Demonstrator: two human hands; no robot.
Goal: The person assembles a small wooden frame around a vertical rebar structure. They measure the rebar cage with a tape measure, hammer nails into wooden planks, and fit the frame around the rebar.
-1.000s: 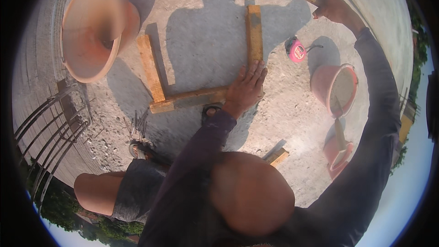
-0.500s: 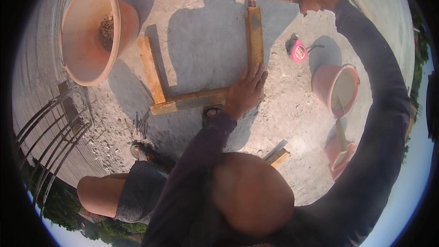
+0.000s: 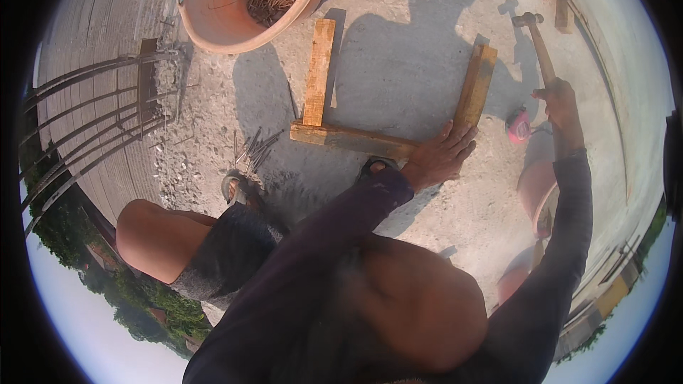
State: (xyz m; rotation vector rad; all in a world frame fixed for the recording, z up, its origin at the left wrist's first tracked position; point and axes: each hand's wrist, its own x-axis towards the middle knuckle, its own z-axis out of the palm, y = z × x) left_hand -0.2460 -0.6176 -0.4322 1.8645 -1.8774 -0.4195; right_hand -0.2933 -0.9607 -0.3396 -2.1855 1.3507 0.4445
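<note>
Steel bars (image 3: 92,117) jut in at the left; a bucket (image 3: 206,18) of nails stands near a U-shaped wooden frame (image 3: 356,140), bare concrete floor (image 3: 398,85) lying between its uprights; the left hand (image 3: 442,155) rests on its right corner, fingers spread, gripping nothing; open floor surrounds the raised hammer (image 3: 543,53), its handle clenched in the right hand's (image 3: 560,103) fingers; the bucket's top is cut off; the left hand hides the corner joint; the right sleeve (image 3: 573,199) partly covers a reddish bucket (image 3: 533,185).
</note>
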